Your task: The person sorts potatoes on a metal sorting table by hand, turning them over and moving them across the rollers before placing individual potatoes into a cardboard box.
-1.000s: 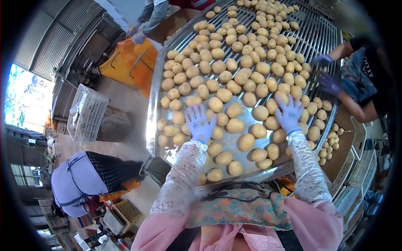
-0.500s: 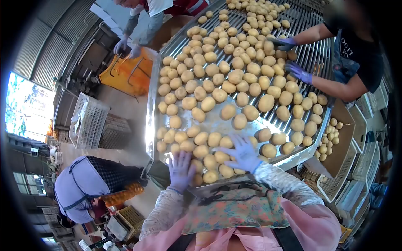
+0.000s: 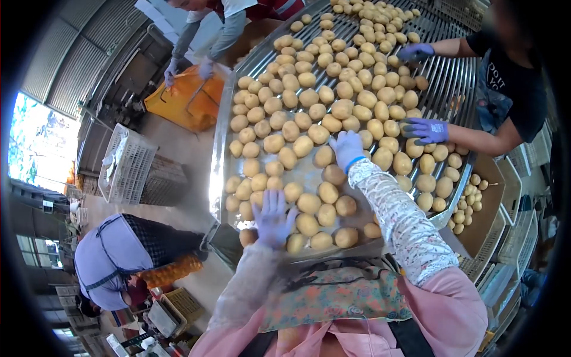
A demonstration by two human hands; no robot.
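In the head view, several pale brown potatoes (image 3: 309, 203) lie on a metal sorting table (image 3: 217, 172). My left hand (image 3: 273, 219), in a light purple glove, rests against the potatoes near the front left, fingers spread and pointing forward. Farther in, my right hand (image 3: 348, 150) reaches over the middle of the table, its gloved fingers slightly apart against the potatoes there. No potato shows in its palm, though the fingertips are partly hidden. A blue band circles the right wrist, above a flowered sleeve (image 3: 395, 214).
Across the right side, a co-worker's gloved hands (image 3: 425, 130) touch potatoes on the rollers. Another person at the far left handles an orange bag (image 3: 185, 101). A box (image 3: 489, 205) with potatoes stands lower right; crates (image 3: 128, 165) stand left. Someone bends over (image 3: 116, 259) at lower left.
My right hand has moved forward from the front potatoes to the middle. My left hand has shifted slightly right and forward. The front potatoes have spread, and the co-worker's hands have moved.
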